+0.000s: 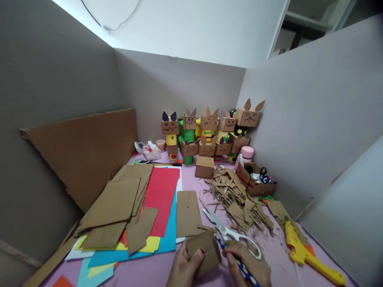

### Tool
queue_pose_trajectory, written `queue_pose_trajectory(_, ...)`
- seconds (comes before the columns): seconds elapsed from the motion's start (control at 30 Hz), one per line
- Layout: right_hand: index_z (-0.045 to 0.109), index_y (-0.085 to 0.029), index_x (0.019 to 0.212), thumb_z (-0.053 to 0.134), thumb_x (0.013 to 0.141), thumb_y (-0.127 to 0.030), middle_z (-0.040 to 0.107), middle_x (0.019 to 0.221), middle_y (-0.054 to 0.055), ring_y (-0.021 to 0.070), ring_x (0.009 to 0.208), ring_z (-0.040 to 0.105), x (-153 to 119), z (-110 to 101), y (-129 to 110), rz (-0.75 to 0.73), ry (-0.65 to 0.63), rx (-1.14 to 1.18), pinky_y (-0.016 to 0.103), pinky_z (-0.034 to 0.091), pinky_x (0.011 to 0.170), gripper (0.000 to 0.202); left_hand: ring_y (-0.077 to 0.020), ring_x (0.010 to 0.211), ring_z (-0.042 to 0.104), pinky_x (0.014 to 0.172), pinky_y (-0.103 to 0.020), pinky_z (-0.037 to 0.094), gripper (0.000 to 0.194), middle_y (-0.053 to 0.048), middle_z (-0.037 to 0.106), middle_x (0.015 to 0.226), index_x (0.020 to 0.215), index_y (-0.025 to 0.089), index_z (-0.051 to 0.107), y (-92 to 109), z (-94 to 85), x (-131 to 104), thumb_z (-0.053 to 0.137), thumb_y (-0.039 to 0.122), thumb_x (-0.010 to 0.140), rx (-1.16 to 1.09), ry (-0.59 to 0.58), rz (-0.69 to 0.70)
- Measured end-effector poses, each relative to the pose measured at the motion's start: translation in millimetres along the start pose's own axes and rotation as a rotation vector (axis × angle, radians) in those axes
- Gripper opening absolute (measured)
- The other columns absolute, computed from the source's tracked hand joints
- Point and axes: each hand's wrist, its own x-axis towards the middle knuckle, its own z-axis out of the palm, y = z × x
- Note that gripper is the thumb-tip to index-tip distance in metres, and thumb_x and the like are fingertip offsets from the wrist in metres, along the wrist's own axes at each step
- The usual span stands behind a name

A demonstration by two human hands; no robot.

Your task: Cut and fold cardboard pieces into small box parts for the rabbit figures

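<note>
In the head view my left hand (186,266) grips a small folded cardboard box (206,252), its thumb pressed on the near face. My right hand (249,263) is closed around a blue pencil with white dots (243,270). The pencil's upper end is close beside the box's right edge; whether it touches I cannot tell. Just beyond my right hand lie open scissors with white handles (229,231). A flat piece of cardboard (188,213) rests on the table behind the box.
Cardboard sheets (110,201) and coloured paper (163,191) are stacked at left. Cardboard scraps (231,191) are heaped right of centre, before a box of supplies (260,189). A yellow glue gun (308,255) lies at right. Several cardboard animal figures (209,123) stand at the back.
</note>
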Motion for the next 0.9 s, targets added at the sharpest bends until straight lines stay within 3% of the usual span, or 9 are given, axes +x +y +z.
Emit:
queue_pose_trajectory(0.2,0.06,-0.024,0.083,0.048,0.089,-0.033,0.072,0.074,0.003,0.0164,0.066,0.07,-4,4,6,-0.007,-0.01,-0.018,0.021,0.052,0.061,0.016,-0.0287,0.09,0.065,0.083,-0.041,0.048,0.045,-0.014,0.072,0.099,0.102,0.015,0.065,-1,0.4,1,0.075,0.037,0.063,-0.008,-0.021,-0.009)
queue_pose_trajectory(0.47,0.061,-0.025,0.082,0.047,0.089,-0.032,0.073,0.073,0.002,0.0172,0.065,0.07,-10,9,15,-0.038,-0.023,-0.043,0.022,0.052,0.061,0.017,-0.027,0.091,0.065,0.081,-0.037,0.049,0.049,-0.013,0.073,0.098,0.11,0.017,0.063,-2,-0.3,2,0.075,0.035,0.065,-0.026,-0.065,0.018)
queue_pose_trajectory(0.9,0.058,-0.026,0.078,0.04,0.091,-0.029,0.074,0.066,-0.001,0.0138,0.057,0.071,-21,14,26,-0.15,-0.04,-0.17,0.019,0.051,0.056,0.023,-0.0292,0.093,0.066,0.083,-0.038,0.05,0.057,-0.013,0.073,0.1,0.112,0.016,0.062,-1,-1.9,1,0.078,0.035,0.061,-0.08,0.036,-0.022)
